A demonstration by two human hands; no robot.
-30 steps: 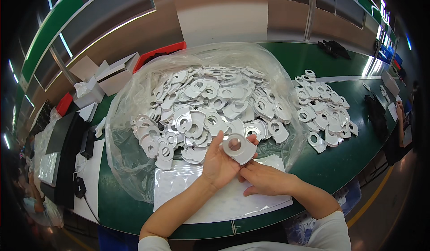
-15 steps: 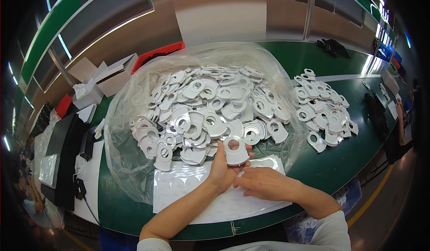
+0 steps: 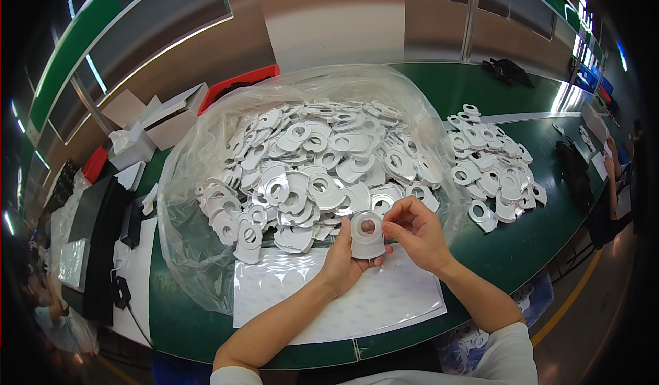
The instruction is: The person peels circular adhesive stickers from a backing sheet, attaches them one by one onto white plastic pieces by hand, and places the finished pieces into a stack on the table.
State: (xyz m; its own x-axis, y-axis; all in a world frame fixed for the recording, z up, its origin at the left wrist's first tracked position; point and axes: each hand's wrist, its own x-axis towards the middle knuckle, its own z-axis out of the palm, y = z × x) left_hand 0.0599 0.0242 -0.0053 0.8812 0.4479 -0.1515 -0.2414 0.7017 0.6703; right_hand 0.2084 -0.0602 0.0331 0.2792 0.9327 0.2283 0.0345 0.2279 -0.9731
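Nearest, two bare forearms are coming in from the lower edge and meeting over a white backing sheet [image 3: 384,302] that is lying flat on the green desk [image 3: 522,248]. Both hands are gripping one white plastic disc [image 3: 367,237] with a round hole in its middle, holding it upright just above the sheet's far edge. The left hand [image 3: 341,265] is cupping the disc from below and behind, its fingers closed around the lower rim. The right hand [image 3: 415,230] is pinching the disc's right edge between thumb and fingertips, with the other fingers curling over the top.

Just beyond the hands, a clear plastic bag [image 3: 199,172] is lying wide open on the desk, and a heap of white discs [image 3: 309,165] of the same kind is filling it, overlapping one another. To the right of the bag, a smaller pile of discs [image 3: 494,165] is sitting directly on the green surface, apart from the bag.

Over at the left, black flat parts [image 3: 93,227] are lying beside a white strip along the desk edge, and open white cardboard boxes [image 3: 161,117] are standing near the far left corner. Behind them a red tray [image 3: 240,83] is resting against the far edge. Farther right, a small dark bundle [image 3: 508,73] is lying on the desk's far side.
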